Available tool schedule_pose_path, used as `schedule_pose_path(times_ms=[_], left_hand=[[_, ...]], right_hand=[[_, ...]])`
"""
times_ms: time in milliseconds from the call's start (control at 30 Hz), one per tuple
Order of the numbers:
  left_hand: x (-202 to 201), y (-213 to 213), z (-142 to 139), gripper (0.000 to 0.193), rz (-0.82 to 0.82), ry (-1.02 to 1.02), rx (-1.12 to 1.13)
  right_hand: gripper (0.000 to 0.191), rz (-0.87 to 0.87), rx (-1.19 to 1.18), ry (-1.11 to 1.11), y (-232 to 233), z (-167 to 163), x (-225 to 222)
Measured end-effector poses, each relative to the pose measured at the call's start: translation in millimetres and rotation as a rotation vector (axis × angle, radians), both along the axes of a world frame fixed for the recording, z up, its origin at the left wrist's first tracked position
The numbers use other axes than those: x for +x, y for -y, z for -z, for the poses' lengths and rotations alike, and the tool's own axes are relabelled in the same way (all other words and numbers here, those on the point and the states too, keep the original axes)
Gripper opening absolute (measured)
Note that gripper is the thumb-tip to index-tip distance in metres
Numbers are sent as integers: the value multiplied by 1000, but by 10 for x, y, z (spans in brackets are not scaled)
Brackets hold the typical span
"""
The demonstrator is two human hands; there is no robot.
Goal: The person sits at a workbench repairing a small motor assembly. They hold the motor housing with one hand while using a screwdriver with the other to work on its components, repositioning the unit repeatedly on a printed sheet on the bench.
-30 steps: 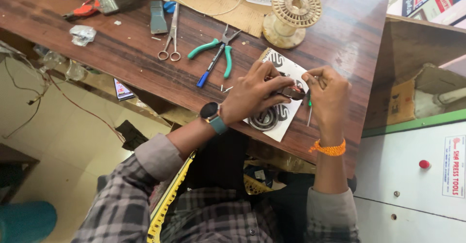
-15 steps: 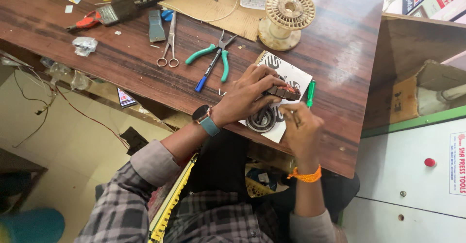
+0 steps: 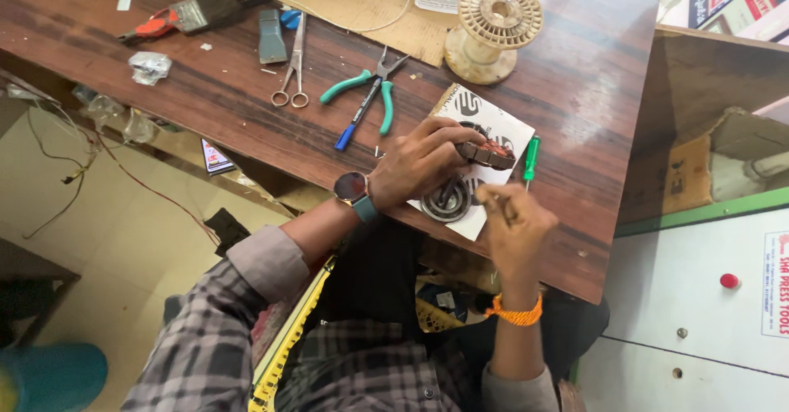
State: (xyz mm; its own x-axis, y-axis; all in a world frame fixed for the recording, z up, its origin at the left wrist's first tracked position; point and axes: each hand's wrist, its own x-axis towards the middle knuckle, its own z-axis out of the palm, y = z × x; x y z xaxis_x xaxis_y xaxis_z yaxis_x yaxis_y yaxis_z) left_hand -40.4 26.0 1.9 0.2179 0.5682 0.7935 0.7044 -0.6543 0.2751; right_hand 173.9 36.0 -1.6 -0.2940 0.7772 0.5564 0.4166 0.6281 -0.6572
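Curling over a small copper-wound motor part (image 3: 486,154), the left hand (image 3: 419,164) grips it from above, its fingers (image 3: 450,135) wrapped round the near end so that only the reddish far end shows beyond the fingertips. That part sits on a white printed sheet (image 3: 493,120) lying on the wooden bench (image 3: 205,91). Just below those fingers, partly under the palm, lies a round metal ring part (image 3: 446,202) on the same sheet. The right hand (image 3: 514,229) hovers just below and to the side of the motor part, its fingers (image 3: 496,201) pinched together; whether they clasp anything thin between them I cannot tell. A green-handled screwdriver (image 3: 531,159) lies just past the left fingertips, beside the sheet's edge. Farther off from both hands lie green-handled pliers (image 3: 370,87), a blue-tipped pen (image 3: 356,121), scissors (image 3: 291,71) and an empty cream wire spool (image 3: 493,25) standing on cardboard.
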Motion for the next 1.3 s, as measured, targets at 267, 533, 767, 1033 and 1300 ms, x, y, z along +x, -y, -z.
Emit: schedule_pose_path(times_ms=[267,533,767,1033,1300], left_hand=[[45,35,-39,28,-60,17,61],[108,44,-24,34,-97,74,13],[230,-10,-113,48,-168,78,-143],[195,46,-211,40,-127,140,-222],[195,56,-229,40,-107,159,-213]], right_hand=[[18,-31,-31,7,-392,-459,-169],[12,-43,-235,220,-768,-675,-325],[11,45,-280,158,-750,-619,-133],[10,-44,-271,-72,-349,-441,150],[9,-51,-40,16,-181,-61,43]])
